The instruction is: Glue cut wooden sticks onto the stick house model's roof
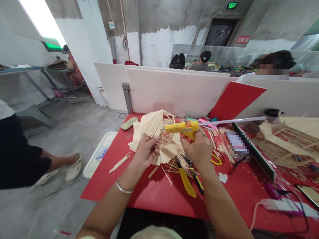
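In the head view, a model built of thin wooden sticks (152, 123) stands on the red tabletop (159, 199), its slatted panels sloping outward like roofs. My left hand (146, 152) pinches its near edge, thumb and fingers closed; whether a loose stick is also between them I cannot make out. Wrapped around the handle of a yellow hot glue gun (183, 127) is my right hand (199, 149). The gun's nozzle points left, close to my left fingertips and the model's panel. A long clear glue stick (234, 121) juts from the gun's back.
Loose sticks (119, 162), a yellow-handled cutter (186, 181) and yellow-handled scissors (216, 159) lie around the model. A glasses case (129, 123) sits at the left. Phone (309, 196), cables and another stick model (286, 142) are at right. White boards (171, 89) stand behind; a person's leg (54, 164) is at left.
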### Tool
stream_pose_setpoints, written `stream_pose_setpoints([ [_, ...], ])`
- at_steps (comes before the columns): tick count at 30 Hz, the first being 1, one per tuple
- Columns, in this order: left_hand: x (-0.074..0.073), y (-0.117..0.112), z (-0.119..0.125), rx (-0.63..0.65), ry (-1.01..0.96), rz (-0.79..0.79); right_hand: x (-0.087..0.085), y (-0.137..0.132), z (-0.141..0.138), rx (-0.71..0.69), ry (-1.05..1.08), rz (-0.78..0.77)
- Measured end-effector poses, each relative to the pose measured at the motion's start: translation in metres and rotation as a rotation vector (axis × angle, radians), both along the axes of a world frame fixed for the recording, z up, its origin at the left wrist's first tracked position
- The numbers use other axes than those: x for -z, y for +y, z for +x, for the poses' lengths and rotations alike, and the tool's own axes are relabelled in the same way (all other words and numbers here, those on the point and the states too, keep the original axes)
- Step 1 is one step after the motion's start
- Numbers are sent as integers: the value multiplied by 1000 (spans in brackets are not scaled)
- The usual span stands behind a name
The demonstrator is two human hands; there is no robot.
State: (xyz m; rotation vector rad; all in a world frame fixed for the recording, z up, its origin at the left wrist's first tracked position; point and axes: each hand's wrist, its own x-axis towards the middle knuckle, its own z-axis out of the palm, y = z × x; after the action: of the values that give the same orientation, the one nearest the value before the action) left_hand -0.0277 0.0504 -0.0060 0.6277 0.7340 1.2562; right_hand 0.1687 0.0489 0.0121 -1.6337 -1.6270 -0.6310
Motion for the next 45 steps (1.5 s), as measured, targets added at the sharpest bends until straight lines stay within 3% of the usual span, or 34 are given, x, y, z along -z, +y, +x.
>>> stream_pose_setpoints([
  [8, 6, 1, 3, -18, -15, 8, -5, -9, 0, 7, -144, 141],
  [18, 9, -1, 5, -74, 19, 45, -19, -15, -7, -26, -170, 130],
  [28, 12, 0, 2, -70, 7, 67, -19, -18, -11, -88, -200, 93],
  [37, 11, 0, 1, -74, -1, 55, -25, -15, -12, -19, -206, 184],
  [45, 8, 0, 1, -56, -51, 46, -20, -11, -11, 69, -154, 139],
])
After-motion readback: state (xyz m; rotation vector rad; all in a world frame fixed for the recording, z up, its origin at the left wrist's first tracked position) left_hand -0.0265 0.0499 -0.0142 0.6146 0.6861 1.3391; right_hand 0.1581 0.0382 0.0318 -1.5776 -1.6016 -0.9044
